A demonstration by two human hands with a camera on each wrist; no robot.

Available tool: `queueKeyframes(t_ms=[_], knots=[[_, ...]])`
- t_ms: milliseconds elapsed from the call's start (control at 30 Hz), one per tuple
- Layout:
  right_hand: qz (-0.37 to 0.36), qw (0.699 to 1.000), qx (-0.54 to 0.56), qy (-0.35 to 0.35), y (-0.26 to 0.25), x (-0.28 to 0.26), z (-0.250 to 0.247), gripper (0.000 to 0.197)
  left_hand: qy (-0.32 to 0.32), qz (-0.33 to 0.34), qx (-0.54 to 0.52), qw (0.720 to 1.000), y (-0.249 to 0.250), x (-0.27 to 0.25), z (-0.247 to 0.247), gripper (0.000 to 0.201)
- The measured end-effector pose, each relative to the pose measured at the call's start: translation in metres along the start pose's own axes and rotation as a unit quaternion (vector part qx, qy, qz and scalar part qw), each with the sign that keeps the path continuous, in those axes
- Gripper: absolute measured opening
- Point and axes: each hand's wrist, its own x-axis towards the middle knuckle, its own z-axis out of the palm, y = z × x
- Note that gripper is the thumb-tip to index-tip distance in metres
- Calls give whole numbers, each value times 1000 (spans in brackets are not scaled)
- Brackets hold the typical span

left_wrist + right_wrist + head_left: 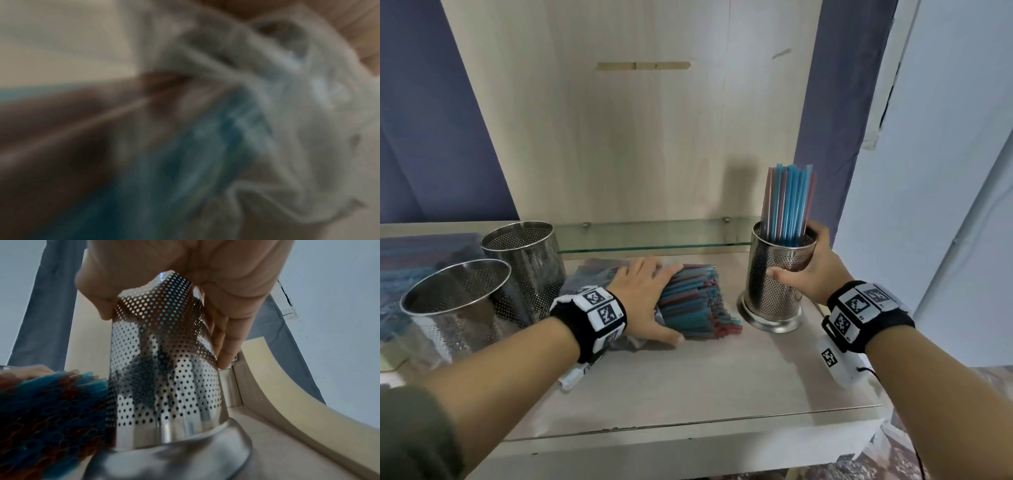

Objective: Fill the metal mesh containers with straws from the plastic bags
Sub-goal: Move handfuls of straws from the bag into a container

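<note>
While right hand (815, 274) fingers wrap the mesh container (765, 298), left hand (640, 297) fingers clutch bagged straws (698, 305) just left of it.

Head view looks down from above — both wrist views sit close, sharing its straw bundle (698, 301).

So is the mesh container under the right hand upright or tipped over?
Upright. The mesh container stands on its flared base, straws sticking straight up from it, with the right hand gripping its upper wall.
</note>
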Motion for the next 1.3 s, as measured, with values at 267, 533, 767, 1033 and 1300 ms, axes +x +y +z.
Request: queueKeyframes(t_ms=[267, 533, 767, 1033, 1300], knots=[[-3, 1000, -13, 17, 9, -1, 3, 117, 35, -46, -63, 996, 22, -11, -24, 122], [-41, 998, 7, 39, -6, -8, 11, 108, 98, -35, -97, 990, 19, -6, -23, 51], [-23, 998, -2, 57, -18, -15, 18, 110, 88, -43, -87, 991, 40, -17, -18, 94], [-21, 998, 9, 52, -14, -12, 21, 114, 20, -24, 66, 997, 45, -17, -26, 78], [-25, 999, 10, 47, -12, -10, 21, 117, 53, -5, -44, 998, 48, -9, -27, 52]])
